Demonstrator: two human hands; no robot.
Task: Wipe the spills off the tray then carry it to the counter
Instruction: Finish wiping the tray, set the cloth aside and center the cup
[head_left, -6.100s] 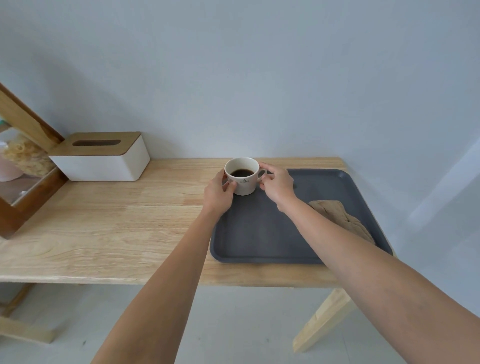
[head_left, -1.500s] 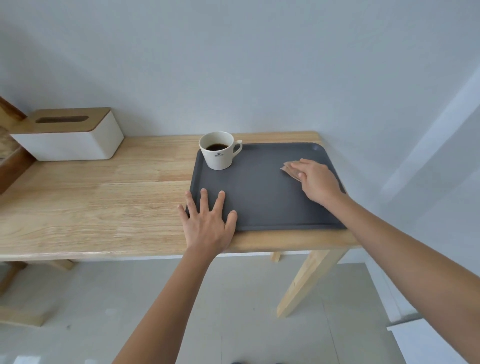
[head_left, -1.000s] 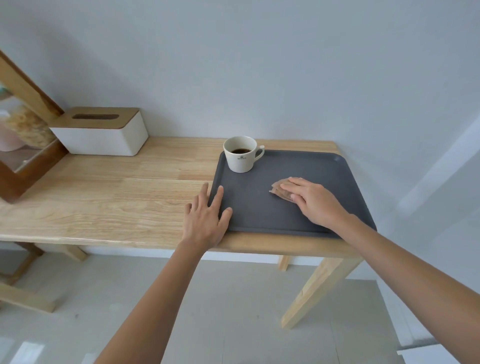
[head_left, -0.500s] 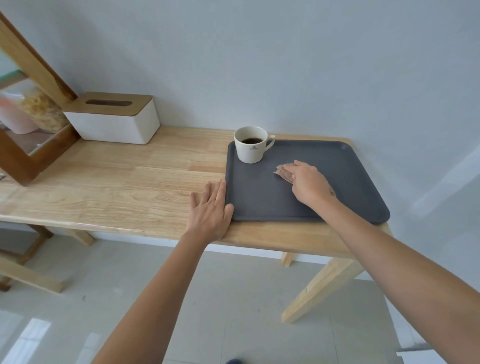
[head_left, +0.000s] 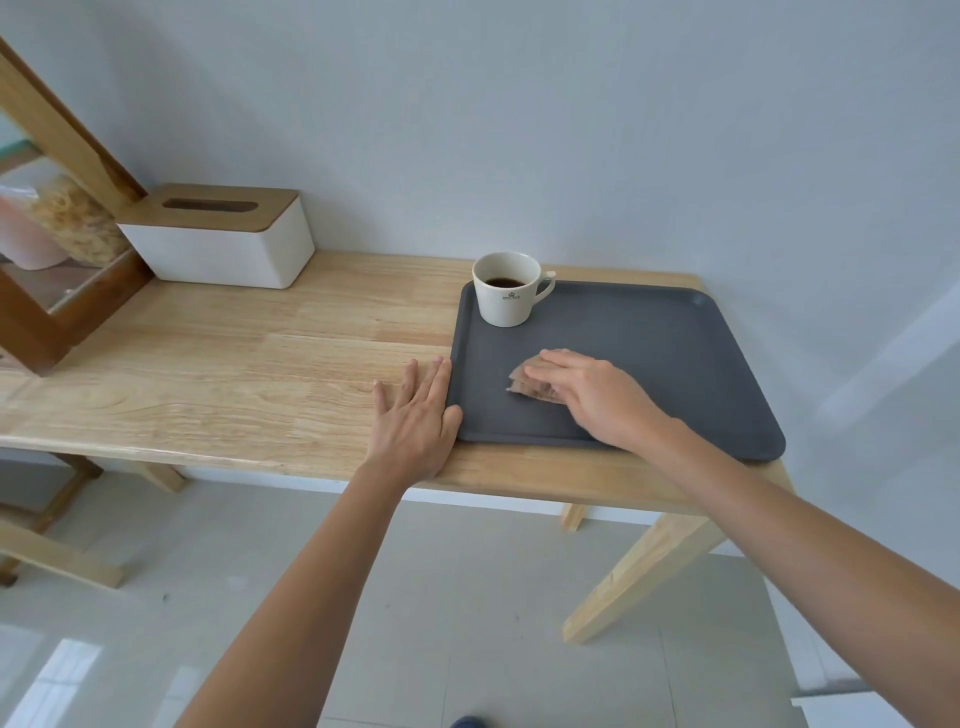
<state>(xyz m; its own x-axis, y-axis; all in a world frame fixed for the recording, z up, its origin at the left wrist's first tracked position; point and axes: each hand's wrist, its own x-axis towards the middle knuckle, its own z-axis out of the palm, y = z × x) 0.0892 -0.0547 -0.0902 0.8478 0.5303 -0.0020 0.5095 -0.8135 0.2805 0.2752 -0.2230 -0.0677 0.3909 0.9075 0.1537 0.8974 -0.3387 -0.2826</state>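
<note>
Tray (head_left: 675, 364): right hand (head_left: 597, 397) has slid cloth (head_left: 527, 384) nearer.

The only marking is a small dark emblem with a line of tiny print beneath it on the side of the white ceramic coffee cup (head_left: 506, 289), standing at the grey plastic tray's (head_left: 675, 364) eleven o'clock corner; its letters are too small to read.

head cam | single view, worn, looks forward and down | close over table (head_left: 218, 374) | both forearms enter from bottom edge
</note>
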